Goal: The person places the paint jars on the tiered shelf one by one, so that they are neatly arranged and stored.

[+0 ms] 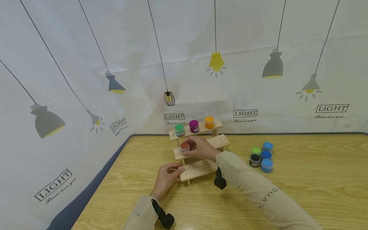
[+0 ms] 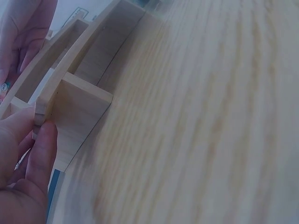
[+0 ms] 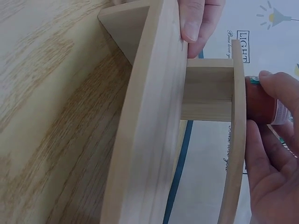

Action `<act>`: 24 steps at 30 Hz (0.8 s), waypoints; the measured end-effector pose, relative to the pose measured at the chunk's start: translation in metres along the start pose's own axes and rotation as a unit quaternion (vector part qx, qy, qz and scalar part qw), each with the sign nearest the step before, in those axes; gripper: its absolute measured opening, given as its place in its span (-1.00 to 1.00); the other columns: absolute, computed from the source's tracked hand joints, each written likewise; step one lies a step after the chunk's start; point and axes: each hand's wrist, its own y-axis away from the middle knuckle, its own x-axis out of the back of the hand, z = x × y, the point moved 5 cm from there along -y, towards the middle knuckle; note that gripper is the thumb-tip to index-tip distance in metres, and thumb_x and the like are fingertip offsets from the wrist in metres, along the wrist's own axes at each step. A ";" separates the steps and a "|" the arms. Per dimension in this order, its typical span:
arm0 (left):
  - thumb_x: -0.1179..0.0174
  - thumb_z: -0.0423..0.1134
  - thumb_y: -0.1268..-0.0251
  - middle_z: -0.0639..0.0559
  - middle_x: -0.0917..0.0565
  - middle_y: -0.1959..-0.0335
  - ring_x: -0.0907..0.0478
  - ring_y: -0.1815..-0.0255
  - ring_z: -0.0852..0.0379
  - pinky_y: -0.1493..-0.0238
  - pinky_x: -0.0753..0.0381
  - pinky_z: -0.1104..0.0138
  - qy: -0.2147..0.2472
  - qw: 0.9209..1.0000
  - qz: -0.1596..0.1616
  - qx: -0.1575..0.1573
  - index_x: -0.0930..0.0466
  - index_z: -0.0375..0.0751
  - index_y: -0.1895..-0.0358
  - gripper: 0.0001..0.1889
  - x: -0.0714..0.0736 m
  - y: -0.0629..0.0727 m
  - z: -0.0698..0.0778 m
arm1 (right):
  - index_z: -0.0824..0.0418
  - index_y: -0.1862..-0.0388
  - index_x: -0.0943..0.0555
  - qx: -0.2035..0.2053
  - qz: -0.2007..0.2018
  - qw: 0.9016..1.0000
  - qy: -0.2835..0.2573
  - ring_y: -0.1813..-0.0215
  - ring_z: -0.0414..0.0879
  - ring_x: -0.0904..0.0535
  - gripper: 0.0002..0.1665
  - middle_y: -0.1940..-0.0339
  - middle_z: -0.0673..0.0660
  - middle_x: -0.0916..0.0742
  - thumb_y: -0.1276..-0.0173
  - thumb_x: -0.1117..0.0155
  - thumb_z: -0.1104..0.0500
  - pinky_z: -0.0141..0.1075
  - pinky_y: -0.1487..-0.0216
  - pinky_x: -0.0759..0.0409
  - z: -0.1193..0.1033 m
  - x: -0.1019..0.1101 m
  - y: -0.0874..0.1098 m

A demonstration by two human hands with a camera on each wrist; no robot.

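Observation:
A three-step wooden rack (image 1: 198, 170) stands on the table. My right hand (image 1: 201, 147) grips a small jar of reddish-brown paint (image 1: 185, 146) at the left end of the middle step; in the right wrist view the jar (image 3: 260, 103) meets that step. My left hand (image 1: 167, 176) pinches the left end of the bottom step between thumb and fingers, as the left wrist view of the rack (image 2: 84, 95) also shows. Along the top step stand a green jar (image 1: 179, 130), a purple jar (image 1: 194, 126) and an orange jar (image 1: 209, 122).
Right of the rack, several jars cluster on the table (image 1: 302, 179): light green (image 1: 256, 151), black (image 1: 254, 160), dark blue (image 1: 265, 155) and lighter blue (image 1: 266, 165) among them. A white lamp-printed curtain (image 1: 195, 76) hangs behind the table and along its left side.

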 end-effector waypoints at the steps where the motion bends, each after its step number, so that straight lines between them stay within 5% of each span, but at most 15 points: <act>1: -0.24 -0.24 -0.08 -0.16 -0.59 0.17 -0.58 0.30 0.10 0.31 -0.60 0.31 0.000 1.000 0.000 -0.001 -0.58 -0.40 0.16 -0.69 0.000 0.000 0.000 | 0.30 0.03 -0.48 0.001 0.001 1.000 0.000 0.19 -0.11 -0.53 -0.54 0.24 0.09 -0.62 -0.08 -0.34 0.22 -0.38 0.18 -0.52 -0.001 0.000 0.000; 11: -0.24 -0.24 -0.08 -0.17 -0.59 0.17 -0.58 0.30 0.09 0.31 -0.60 0.32 -0.005 1.000 0.000 -0.006 -0.58 -0.40 0.16 -0.69 0.000 -0.001 -0.002 | 0.32 -0.04 -0.45 0.028 0.012 1.000 -0.004 0.11 -0.07 -0.54 -0.48 0.14 0.14 -0.61 -0.08 -0.33 0.25 -0.35 0.11 -0.53 -0.003 0.000 0.006; 24: -0.24 -0.25 -0.09 -0.18 -0.58 0.17 -0.58 0.30 0.08 0.30 -0.60 0.30 -0.005 1.000 0.002 -0.006 -0.58 -0.41 0.16 -0.70 -0.001 -0.001 0.000 | 0.39 -0.19 -0.33 -0.015 -0.032 0.998 0.044 -0.02 0.08 -0.49 -0.39 -0.05 0.30 -0.52 -0.17 -0.25 0.25 -0.25 0.03 -0.51 -0.008 0.031 0.028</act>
